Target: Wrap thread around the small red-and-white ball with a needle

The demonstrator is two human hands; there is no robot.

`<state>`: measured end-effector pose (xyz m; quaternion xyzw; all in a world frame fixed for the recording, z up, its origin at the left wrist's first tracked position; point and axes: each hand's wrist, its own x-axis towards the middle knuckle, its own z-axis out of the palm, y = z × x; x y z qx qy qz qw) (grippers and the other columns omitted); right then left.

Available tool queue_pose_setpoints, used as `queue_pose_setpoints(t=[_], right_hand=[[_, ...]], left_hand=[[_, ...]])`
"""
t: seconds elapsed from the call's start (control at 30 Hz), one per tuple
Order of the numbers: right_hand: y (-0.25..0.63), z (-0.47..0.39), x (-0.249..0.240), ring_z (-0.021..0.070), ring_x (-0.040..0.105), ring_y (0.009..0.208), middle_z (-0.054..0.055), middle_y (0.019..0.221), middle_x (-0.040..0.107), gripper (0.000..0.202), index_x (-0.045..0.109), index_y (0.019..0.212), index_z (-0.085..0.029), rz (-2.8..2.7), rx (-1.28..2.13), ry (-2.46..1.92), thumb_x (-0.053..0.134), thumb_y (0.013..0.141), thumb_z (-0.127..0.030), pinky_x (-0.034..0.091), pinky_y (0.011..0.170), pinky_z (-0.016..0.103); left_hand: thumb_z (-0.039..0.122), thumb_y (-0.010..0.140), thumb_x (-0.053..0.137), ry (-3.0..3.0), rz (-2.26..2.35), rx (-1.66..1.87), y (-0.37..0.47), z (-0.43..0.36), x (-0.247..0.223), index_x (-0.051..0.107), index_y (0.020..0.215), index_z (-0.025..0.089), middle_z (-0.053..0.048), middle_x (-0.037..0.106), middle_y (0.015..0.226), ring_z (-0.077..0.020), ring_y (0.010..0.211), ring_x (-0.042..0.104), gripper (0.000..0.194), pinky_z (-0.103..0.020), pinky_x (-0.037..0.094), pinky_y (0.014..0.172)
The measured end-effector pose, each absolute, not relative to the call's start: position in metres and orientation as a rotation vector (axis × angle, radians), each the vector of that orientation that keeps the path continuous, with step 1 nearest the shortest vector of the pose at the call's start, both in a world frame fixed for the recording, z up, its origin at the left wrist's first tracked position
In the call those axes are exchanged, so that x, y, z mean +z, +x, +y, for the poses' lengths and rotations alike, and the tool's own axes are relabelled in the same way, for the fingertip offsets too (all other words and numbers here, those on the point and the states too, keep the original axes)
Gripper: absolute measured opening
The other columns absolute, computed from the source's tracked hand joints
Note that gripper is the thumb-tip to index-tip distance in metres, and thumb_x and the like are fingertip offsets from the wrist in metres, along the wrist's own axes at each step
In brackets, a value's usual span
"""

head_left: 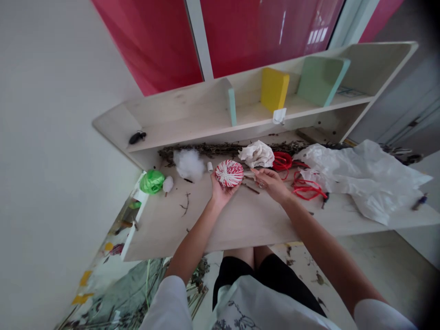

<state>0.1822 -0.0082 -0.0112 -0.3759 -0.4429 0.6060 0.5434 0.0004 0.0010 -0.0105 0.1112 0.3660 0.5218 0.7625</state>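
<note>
Your pale table (247, 224) spreads wide; over it, your left hand (222, 191) cups the red-and-white ball (229, 173) from the near side, while your right hand (270, 182), just right, pinches a white strand (248, 173) running left to the ball.

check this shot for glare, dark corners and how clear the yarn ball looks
Head view: bright reflections on the red pane; head view: black shading in both right-hand corners; head view: dim, soft light, yet individual strands show on the red-and-white yarn ball.
</note>
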Motion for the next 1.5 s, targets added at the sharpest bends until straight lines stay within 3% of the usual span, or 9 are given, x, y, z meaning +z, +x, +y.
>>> queue_pose_setpoints(t=[0.27, 0.57, 0.7, 0.8, 0.9, 1.0, 1.1, 1.33, 1.5], right_hand=[[0.181, -0.003, -0.024, 0.0081, 0.04, 0.052, -0.001, 0.06, 0.053, 0.04, 0.058, 0.057, -0.018, -1.105, 1.435, -0.928, 0.078, 0.06, -0.052, 0.03, 0.048, 0.023], [0.178, -0.004, -0.029, 0.0082, 0.038, 0.051, -0.003, 0.055, 0.046, 0.041, 0.058, 0.061, -0.018, -1.156, 1.456, -0.893, 0.076, 0.064, -0.054, 0.03, 0.046, 0.023], [0.178, -0.009, -0.021, 0.0086, 0.038, 0.049, -0.003, 0.054, 0.045, 0.042, 0.055, 0.06, -0.018, -1.124, 1.532, -0.828, 0.075, 0.064, -0.055, 0.027, 0.043, 0.023], [0.178, -0.011, -0.015, 0.0086, 0.039, 0.049, -0.003, 0.053, 0.045, 0.044, 0.053, 0.057, -0.018, -1.093, 1.541, -0.803, 0.076, 0.062, -0.056, 0.028, 0.043, 0.023], [0.178, -0.011, -0.013, 0.0079, 0.038, 0.048, -0.004, 0.052, 0.044, 0.045, 0.052, 0.056, -0.018, -1.069, 1.54, -0.802, 0.078, 0.06, -0.055, 0.027, 0.044, 0.023], [0.177, -0.01, -0.014, 0.0074, 0.035, 0.046, -0.005, 0.05, 0.041, 0.045, 0.051, 0.056, -0.019, -1.031, 1.538, -0.814, 0.079, 0.059, -0.055, 0.025, 0.043, 0.023], [0.177, -0.009, -0.017, 0.0072, 0.034, 0.047, -0.005, 0.051, 0.041, 0.044, 0.052, 0.057, -0.018, -1.05, 1.529, -0.835, 0.079, 0.06, -0.054, 0.025, 0.044, 0.023], [0.177, -0.008, -0.026, 0.0076, 0.036, 0.048, -0.004, 0.055, 0.045, 0.039, 0.059, 0.064, -0.018, -1.169, 1.586, -0.852, 0.074, 0.066, -0.054, 0.026, 0.044, 0.023], [0.178, -0.007, -0.02, 0.0084, 0.037, 0.051, -0.003, 0.056, 0.047, 0.041, 0.059, 0.061, -0.019, -1.091, 1.51, -0.877, 0.078, 0.06, -0.055, 0.033, 0.048, 0.024]], left_hand=[[0.059, 0.088, 0.027, 0.215, 0.7, 1.055, 0.0, -0.002, -0.005, 0.047, 0.133, 0.018, -0.01, 0.072, 0.084, -0.0204, 0.072, 0.069, 0.065, -0.026, 0.054, 0.054], [0.055, 0.089, 0.026, 0.273, 0.681, 0.885, 0.004, -0.002, -0.01, 0.056, 0.123, 0.012, -0.012, 0.071, 0.08, -0.0216, 0.07, 0.068, 0.062, -0.03, 0.054, 0.057], [0.045, 0.088, 0.042, 0.418, 0.809, 0.887, 0.01, -0.003, -0.018, 0.064, 0.106, 0.015, -0.008, 0.071, 0.077, -0.019, 0.066, 0.067, 0.041, -0.03, 0.055, 0.063], [0.024, 0.078, 0.061, 0.591, 0.968, 1.103, 0.014, -0.004, -0.027, 0.066, 0.093, 0.018, -0.003, 0.071, 0.079, -0.0165, 0.071, 0.066, 0.017, -0.03, 0.054, 0.071], [0.011, 0.068, 0.067, 0.656, 1.062, 1.306, 0.016, -0.006, -0.029, 0.064, 0.085, 0.018, -0.001, 0.071, 0.082, -0.0162, 0.078, 0.067, 0.019, -0.029, 0.053, 0.076], [0.024, 0.073, 0.068, 0.615, 1.012, 1.285, 0.018, -0.007, -0.024, 0.063, 0.087, 0.018, -0.002, 0.072, 0.083, -0.0181, 0.082, 0.068, 0.016, -0.029, 0.053, 0.075], [0.044, 0.079, 0.063, 0.618, 0.918, 1.173, 0.019, -0.009, -0.019, 0.064, 0.092, 0.017, -0.006, 0.072, 0.085, -0.02, 0.084, 0.068, 0.03, -0.027, 0.053, 0.07], [0.04, 0.075, 0.068, 0.609, 0.932, 1.158, 0.024, -0.01, -0.018, 0.064, 0.101, 0.017, -0.005, 0.071, 0.086, -0.0165, 0.076, 0.068, 0.035, -0.02, 0.049, 0.055], [0.047, 0.083, 0.051, 0.459, 0.809, 1.145, 0.016, -0.006, -0.009, 0.063, 0.107, 0.017, -0.008, 0.071, 0.096, -0.021, 0.087, 0.068, 0.04, -0.031, 0.056, 0.073]])
